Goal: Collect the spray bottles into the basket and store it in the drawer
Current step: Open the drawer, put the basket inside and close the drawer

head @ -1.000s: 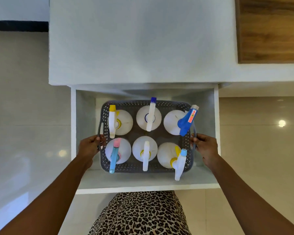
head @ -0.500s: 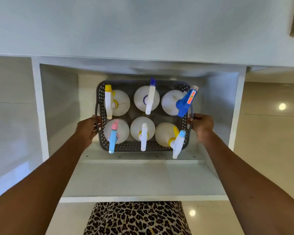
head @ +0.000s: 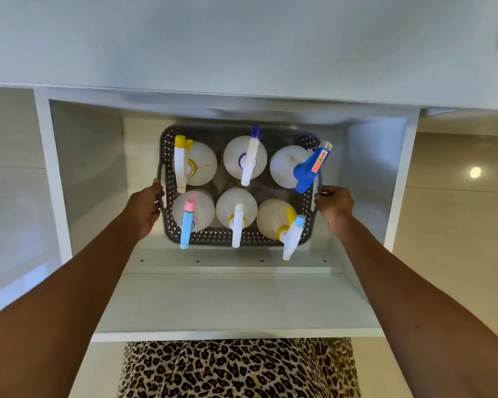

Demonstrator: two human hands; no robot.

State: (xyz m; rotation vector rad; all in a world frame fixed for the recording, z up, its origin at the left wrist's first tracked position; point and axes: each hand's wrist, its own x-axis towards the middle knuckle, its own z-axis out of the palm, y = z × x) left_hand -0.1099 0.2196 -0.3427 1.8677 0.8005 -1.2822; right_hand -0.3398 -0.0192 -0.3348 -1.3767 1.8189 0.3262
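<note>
The white drawer [head: 236,300] is standing pulled out below a pale tabletop [head: 242,38], over glossy floor tiles [head: 457,225]. The grey perforated basket [head: 236,239] is sitting deep inside it, carrying six white spray bottles [head: 236,206]. Loaded, it is probably weighing heavy and flexing, so the side handles are the safest hold. The left hand [head: 144,208] and right hand [head: 335,205] are clamping those handles.

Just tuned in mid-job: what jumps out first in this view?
A dark basket packed with six white spray bottles, two rows of three, sits deep inside the open white drawer. The left hand and right hand grip its side handles. The big blue trigger on the far right bottle stands out, poking over the rim.
</note>
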